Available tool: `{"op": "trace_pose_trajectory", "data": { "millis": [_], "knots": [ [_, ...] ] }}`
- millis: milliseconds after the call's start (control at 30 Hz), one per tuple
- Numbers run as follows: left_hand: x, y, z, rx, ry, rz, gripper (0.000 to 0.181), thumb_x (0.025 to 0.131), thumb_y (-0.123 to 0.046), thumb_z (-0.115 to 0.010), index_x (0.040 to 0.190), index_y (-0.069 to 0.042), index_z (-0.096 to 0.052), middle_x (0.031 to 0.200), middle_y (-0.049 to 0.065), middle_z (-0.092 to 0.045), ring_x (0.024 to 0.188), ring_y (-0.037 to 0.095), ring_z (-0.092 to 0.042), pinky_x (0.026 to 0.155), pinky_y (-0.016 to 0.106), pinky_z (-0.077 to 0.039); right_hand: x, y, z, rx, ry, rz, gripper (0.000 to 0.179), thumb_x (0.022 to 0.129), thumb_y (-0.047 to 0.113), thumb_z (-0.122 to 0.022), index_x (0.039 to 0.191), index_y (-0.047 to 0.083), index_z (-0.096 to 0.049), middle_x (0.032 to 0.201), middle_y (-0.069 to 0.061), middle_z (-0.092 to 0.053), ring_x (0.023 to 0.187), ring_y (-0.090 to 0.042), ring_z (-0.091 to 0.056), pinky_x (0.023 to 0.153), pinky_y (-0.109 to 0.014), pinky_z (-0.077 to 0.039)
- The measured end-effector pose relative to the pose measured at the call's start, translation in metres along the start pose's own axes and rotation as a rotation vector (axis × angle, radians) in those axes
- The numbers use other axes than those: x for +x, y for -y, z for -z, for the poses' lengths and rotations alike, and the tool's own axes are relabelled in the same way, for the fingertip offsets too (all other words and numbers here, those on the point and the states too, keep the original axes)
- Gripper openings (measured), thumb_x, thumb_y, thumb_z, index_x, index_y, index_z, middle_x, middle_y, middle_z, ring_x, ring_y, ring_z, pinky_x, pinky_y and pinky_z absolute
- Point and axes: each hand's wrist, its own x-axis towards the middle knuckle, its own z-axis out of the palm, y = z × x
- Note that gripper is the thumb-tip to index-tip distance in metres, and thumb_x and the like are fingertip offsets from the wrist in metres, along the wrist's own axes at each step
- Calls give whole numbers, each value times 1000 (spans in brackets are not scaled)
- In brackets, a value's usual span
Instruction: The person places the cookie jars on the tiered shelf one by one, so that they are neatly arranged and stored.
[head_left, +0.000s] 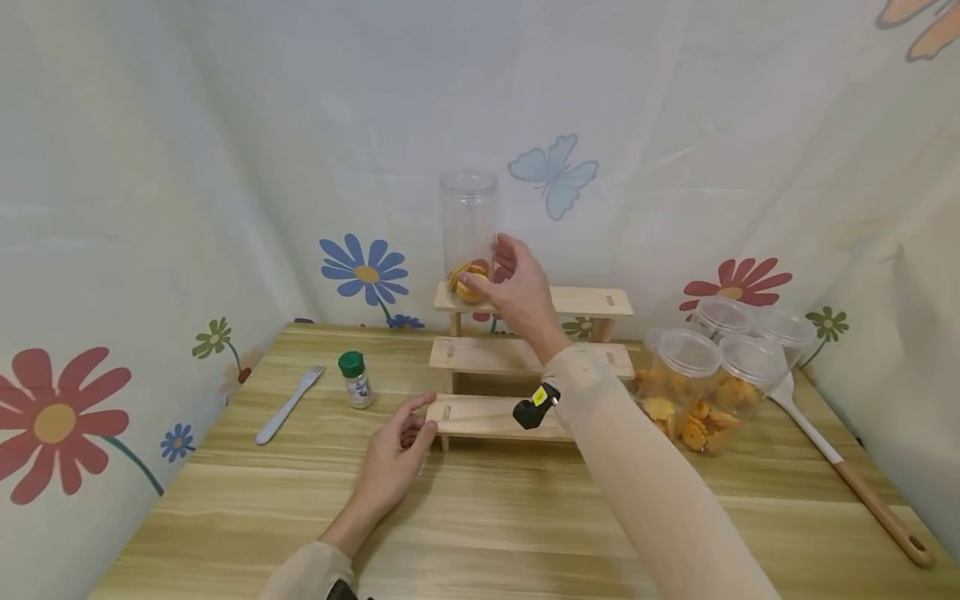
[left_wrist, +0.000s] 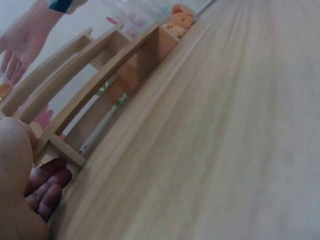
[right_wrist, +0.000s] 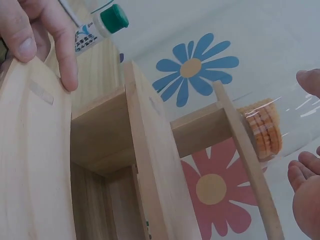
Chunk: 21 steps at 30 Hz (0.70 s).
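Note:
A three-step wooden rack (head_left: 495, 354) stands on the table. On the left end of its top step is a tall clear jar (head_left: 469, 217), upright, with round orange crackers (right_wrist: 263, 129) in its bottom. My right hand (head_left: 521, 292) is beside the jar, thumb and fingers spread at its lower part; the right wrist view shows them apart from each other on either side of it. With thumb and forefinger, my left hand (head_left: 397, 450) pinches the left end of the lowest step. Its other fingers curl loosely beside the rack, as the left wrist view shows.
Several clear lidded jars (head_left: 686, 358) with orange snacks stand close together right of the rack. A spatula (head_left: 855, 479) with a wooden handle lies beyond them. A green-capped shaker bottle (head_left: 356, 381) and a pale fork (head_left: 290, 406) are on the left. A flowered curtain (head_left: 225, 167) hangs behind.

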Motion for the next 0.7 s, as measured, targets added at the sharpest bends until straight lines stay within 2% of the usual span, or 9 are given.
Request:
{"op": "trace_pose_trajectory", "data": {
  "millis": [167, 400, 600, 700],
  "knots": [
    [0, -1, 0, -1, -3, -11, 40, 113, -19, -67, 153, -23, -66, 102, 4, -78, 88, 20, -73, 79, 26, -57, -9, 7, 9, 39, -44, 81, 93, 97, 28, -91, 170, 5, -39, 172, -14, -48, 158, -30, -48, 129, -48, -39],
    [-1, 1, 0, -1, 0, -11, 40, 113, -19, -67, 153, -23, -65, 102, 3, -78, 89, 19, -73, 80, 26, -57, -33, 17, 32, 40, -96, 194, 89, 96, 23, -91, 168, 5, -43, 167, -12, -53, 154, -25, -51, 128, -36, -40],
    [-1, 0, 0, -8, -4, -9, 40, 113, -19, -67, 153, -23, -66, 104, 4, -79, 92, 21, -75, 82, 26, -58, -56, 25, 56, 74, -156, 307, 81, 94, 8, -90, 163, 1, -48, 159, -12, -60, 149, -31, -56, 126, -42, -43],
    [0, 0, 0, -8, -5, -6, 40, 113, -19, -67, 153, -24, -66, 104, 5, -79, 92, 21, -75, 82, 26, -58, -69, 28, 72, 71, -184, 337, 79, 94, 6, -89, 162, 4, -50, 158, -8, -62, 146, -26, -58, 124, -41, -45]
  ]
}}
